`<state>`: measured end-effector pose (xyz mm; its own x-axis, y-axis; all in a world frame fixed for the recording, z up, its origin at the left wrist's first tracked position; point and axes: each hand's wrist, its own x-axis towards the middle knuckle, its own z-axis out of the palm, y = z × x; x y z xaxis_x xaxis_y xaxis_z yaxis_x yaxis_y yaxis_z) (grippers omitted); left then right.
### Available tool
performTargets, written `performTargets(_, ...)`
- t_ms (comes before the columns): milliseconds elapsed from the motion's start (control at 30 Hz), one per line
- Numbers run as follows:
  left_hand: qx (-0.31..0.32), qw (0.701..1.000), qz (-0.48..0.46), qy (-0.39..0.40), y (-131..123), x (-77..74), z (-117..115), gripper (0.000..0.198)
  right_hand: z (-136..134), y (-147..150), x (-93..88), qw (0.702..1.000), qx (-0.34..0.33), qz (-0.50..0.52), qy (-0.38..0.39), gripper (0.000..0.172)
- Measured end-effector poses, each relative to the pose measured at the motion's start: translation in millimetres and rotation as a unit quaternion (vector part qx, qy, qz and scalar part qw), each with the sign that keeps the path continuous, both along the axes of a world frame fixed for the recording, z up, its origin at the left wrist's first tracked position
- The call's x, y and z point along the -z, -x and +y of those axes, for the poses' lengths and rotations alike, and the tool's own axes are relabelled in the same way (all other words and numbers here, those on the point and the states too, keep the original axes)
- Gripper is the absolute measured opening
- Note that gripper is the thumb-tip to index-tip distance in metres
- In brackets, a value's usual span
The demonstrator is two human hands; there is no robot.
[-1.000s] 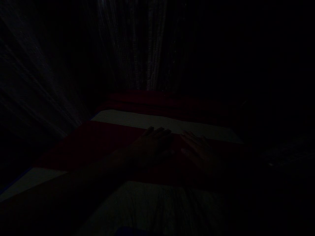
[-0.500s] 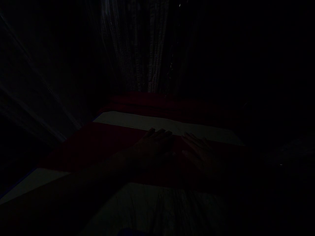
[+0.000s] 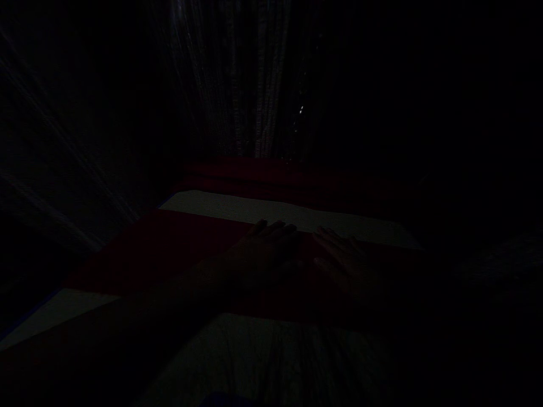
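The view is very dark. A cloth with broad red and pale bands point(image 3: 161, 243) lies spread out in front of me. My left hand point(image 3: 265, 251) rests palm down on its red band, fingers stretched toward the far pale stripe point(image 3: 237, 208). Just to the right, my right hand point(image 3: 341, 257) lies flat on the same band with its fingers apart. A narrow gap separates the two hands. Neither holds anything that I can make out. Shadow hides most of my right forearm.
Behind the cloth's far edge is a dark red strip point(image 3: 254, 172). Farther back hang pale vertical folds point(image 3: 263, 85), perhaps a curtain, with small glints beside them. Greyish fabric point(image 3: 72, 147) slopes down at the left. The right side is too dark to read.
The small glints near the hanging folds have shifted. Both hands stay in the same place on the cloth.
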<state>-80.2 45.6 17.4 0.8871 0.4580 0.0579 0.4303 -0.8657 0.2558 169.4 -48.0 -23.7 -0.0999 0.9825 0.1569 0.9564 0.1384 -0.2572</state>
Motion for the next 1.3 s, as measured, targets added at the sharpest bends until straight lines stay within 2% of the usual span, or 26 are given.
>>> performTargets(633,-0.002,1.0,0.011,0.0,-1.1,-1.4,-0.9,0.072,-0.2,0.5,4.6,1.0,0.009,-0.016,-0.015,0.087)
performTargets(833,0.001,1.0,0.002,0.003,-0.9,-1.0,-0.3,0.073,0.5,2.0,1.1,1.0,0.024,-0.013,0.01,0.099)
performTargets(1133,0.0,1.0,0.0,-0.005,-0.8,0.4,0.0,0.073,2.1,0.4,-0.3,0.999,0.021,-0.015,0.032,0.102)
performTargets(1300,0.0,1.0,0.002,0.007,-0.7,0.6,0.3,0.074,1.7,0.3,2.5,1.0,0.019,-0.018,0.006,0.096)
